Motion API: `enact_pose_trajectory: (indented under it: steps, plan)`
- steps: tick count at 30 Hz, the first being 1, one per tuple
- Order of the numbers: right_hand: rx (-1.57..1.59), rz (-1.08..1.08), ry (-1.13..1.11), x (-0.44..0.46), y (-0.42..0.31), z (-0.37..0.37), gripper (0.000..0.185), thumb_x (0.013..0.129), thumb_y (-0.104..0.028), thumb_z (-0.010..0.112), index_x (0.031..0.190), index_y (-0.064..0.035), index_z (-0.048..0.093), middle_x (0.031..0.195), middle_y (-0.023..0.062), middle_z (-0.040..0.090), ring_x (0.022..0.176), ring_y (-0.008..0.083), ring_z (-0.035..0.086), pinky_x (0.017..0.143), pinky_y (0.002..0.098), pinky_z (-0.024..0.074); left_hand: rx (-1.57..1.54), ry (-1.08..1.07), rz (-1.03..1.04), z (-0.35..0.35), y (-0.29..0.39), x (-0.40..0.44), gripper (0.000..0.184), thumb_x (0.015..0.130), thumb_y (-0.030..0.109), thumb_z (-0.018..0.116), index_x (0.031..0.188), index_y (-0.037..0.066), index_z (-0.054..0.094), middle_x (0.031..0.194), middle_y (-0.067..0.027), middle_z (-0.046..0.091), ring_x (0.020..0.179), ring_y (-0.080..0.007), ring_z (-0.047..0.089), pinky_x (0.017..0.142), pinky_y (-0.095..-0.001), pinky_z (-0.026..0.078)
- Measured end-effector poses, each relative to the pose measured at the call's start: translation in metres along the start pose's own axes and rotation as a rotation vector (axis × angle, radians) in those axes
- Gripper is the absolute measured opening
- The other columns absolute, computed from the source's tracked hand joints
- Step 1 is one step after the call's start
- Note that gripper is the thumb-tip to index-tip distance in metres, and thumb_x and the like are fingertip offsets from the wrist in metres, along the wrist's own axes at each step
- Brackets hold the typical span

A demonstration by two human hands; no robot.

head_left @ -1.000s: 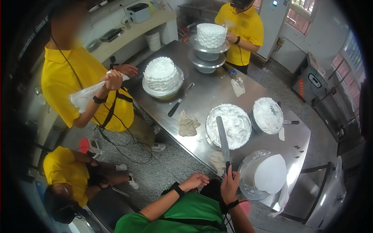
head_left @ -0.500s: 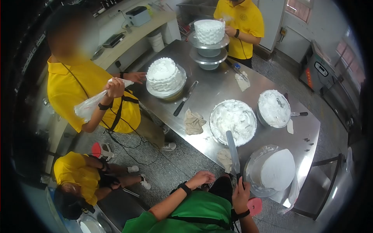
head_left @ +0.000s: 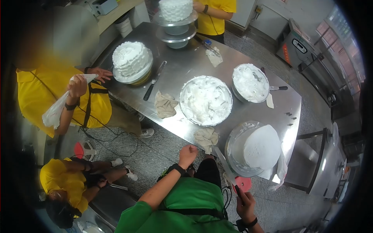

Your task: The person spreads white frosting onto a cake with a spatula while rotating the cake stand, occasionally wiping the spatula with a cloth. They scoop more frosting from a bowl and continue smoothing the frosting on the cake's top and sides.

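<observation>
My right hand [head_left: 245,202] grips the black handle of a long icing spatula [head_left: 225,166]. Its metal blade points up and left, close to the near rim of a cake turntable [head_left: 237,165]. On that turntable sits a smooth white-frosted cake [head_left: 262,148]. Near the table's front edge, my left hand [head_left: 188,154] is closed, its fingers curled in and nothing visible in them. Just above it, a crumpled beige cloth [head_left: 206,137] lies at the edge. A large bowl of white cream [head_left: 206,100] stands behind the cloth.
A second cream bowl [head_left: 250,83] stands farther right, another cloth [head_left: 166,105] and a spatula [head_left: 155,80] to the left. Co-workers in yellow stand by a frosted cake [head_left: 132,59] and a raised cake [head_left: 175,9]. Piping tips [head_left: 290,114] lie rightward; below is a red stool [head_left: 243,185].
The spatula has come away from the cream bowl, down towards me beside the turntable. My left hand's fingers have curled in. The whole view has shifted, table items now appearing farther left and higher.
</observation>
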State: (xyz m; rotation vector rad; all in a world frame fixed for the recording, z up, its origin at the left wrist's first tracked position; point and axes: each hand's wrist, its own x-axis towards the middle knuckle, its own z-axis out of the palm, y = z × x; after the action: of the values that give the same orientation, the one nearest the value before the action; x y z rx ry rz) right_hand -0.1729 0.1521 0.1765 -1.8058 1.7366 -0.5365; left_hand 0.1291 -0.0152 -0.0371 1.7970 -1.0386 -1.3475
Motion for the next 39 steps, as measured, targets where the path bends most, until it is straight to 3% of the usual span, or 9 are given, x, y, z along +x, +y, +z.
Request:
enact_pose_trajectory:
  steps: [4, 6, 9, 16, 23, 28, 35, 37, 39]
  plan:
    - [0.178, 0.027, 0.035, 0.003, 0.009, 0.024, 0.04, 0.089, 0.002, 0.061, 0.128, 0.0007, 0.065, 0.086, 0.0109, 0.064, 0.069, 0.0192, 0.06, 0.061, 0.0317, 0.0454, 0.092, 0.26, 0.156, 0.03, 0.013, 0.008, 0.028, 0.08, 0.022, 0.078, 0.088, -0.002, 0.068, 0.083, -0.0168, 0.073, 0.078, -0.0297, 0.073, 0.072, -0.0388, 0.056]
    - [0.401, 0.158, 0.017, -0.003, 0.026, 0.044, 0.035, 0.096, -0.004, 0.058, 0.129, 0.0019, 0.064, 0.085, 0.0039, 0.063, 0.069, 0.0108, 0.056, 0.061, 0.028, 0.0438, 0.154, 0.295, 0.011, 0.045, 0.012, 0.015, 0.032, 0.078, 0.022, 0.084, 0.088, -0.004, 0.067, 0.075, -0.0138, 0.071, 0.07, -0.0191, 0.071, 0.065, -0.0344, 0.055]
    - [0.525, 0.307, -0.019, 0.001, 0.028, 0.059, 0.035, 0.096, -0.006, 0.06, 0.13, 0.0025, 0.063, 0.086, 0.0086, 0.068, 0.077, 0.0136, 0.063, 0.072, 0.0291, 0.0503, 0.138, 0.232, -0.169, 0.061, 0.0, 0.029, 0.029, 0.08, 0.02, 0.082, 0.082, -0.004, 0.066, 0.069, -0.0111, 0.068, 0.065, -0.0182, 0.068, 0.06, -0.0338, 0.053]
    - [0.606, 0.22, -0.077, 0.038, 0.023, 0.084, 0.039, 0.103, -0.013, 0.051, 0.14, 0.0012, 0.056, 0.081, 0.0011, 0.06, 0.068, 0.0051, 0.05, 0.062, 0.0212, 0.041, -0.243, 0.193, -0.132, 0.052, -0.007, 0.022, 0.014, 0.086, 0.012, 0.072, 0.085, 0.0, 0.065, 0.078, -0.0058, 0.067, 0.069, -0.0159, 0.064, 0.062, -0.0291, 0.05]
    - [0.877, 0.276, -0.147, 0.069, 0.046, 0.135, 0.039, 0.105, -0.013, 0.051, 0.142, -0.0027, 0.055, 0.083, 0.0026, 0.063, 0.063, 0.006, 0.049, 0.056, 0.0225, 0.0419, -0.949, -0.274, -0.298, -0.002, 0.002, 0.011, 0.011, 0.087, 0.003, 0.057, 0.097, 0.004, 0.062, 0.104, -0.0096, 0.067, 0.099, -0.0228, 0.064, 0.086, -0.0373, 0.051]
    - [1.15, 0.387, -0.252, 0.095, 0.05, 0.159, 0.038, 0.107, -0.017, 0.051, 0.143, -0.0053, 0.055, 0.085, 0.0034, 0.063, 0.06, 0.0065, 0.048, 0.052, 0.0216, 0.0409, -0.914, -0.466, -0.299, 0.01, -0.001, 0.009, 0.02, 0.089, 0.0, 0.057, 0.108, -0.001, 0.064, 0.11, -0.012, 0.069, 0.104, -0.0254, 0.067, 0.093, -0.0392, 0.053]
    - [1.261, 0.584, -0.369, 0.09, 0.044, 0.149, 0.038, 0.108, -0.02, 0.049, 0.142, -0.0033, 0.054, 0.088, 0.0034, 0.059, 0.061, 0.0062, 0.045, 0.052, 0.0198, 0.0368, -0.639, -0.256, -0.165, 0.034, -0.002, 0.01, 0.014, 0.091, 0.0, 0.068, 0.104, -0.003, 0.067, 0.098, -0.0108, 0.072, 0.086, -0.018, 0.071, 0.078, -0.0314, 0.057]
    - [1.262, 0.613, -0.355, 0.08, 0.047, 0.139, 0.038, 0.108, -0.02, 0.049, 0.141, -0.0034, 0.054, 0.087, 0.0034, 0.059, 0.062, 0.0062, 0.045, 0.052, 0.0197, 0.037, -0.681, -0.062, -0.144, 0.04, 0.017, 0.009, 0.022, 0.086, 0.003, 0.077, 0.073, 0.008, 0.059, 0.067, 0.0053, 0.057, 0.058, -0.0029, 0.049, 0.055, -0.0207, 0.04]
    - [1.129, 0.571, -0.376, 0.068, 0.048, 0.12, 0.037, 0.108, -0.022, 0.05, 0.139, -0.0026, 0.056, 0.086, 0.003, 0.059, 0.062, 0.006, 0.046, 0.053, 0.0196, 0.0374, -0.707, -0.023, -0.137, 0.04, 0.006, 0.026, 0.022, 0.086, 0.003, 0.077, 0.074, 0.008, 0.06, 0.068, 0.0055, 0.056, 0.059, -0.0029, 0.048, 0.055, -0.0206, 0.039]
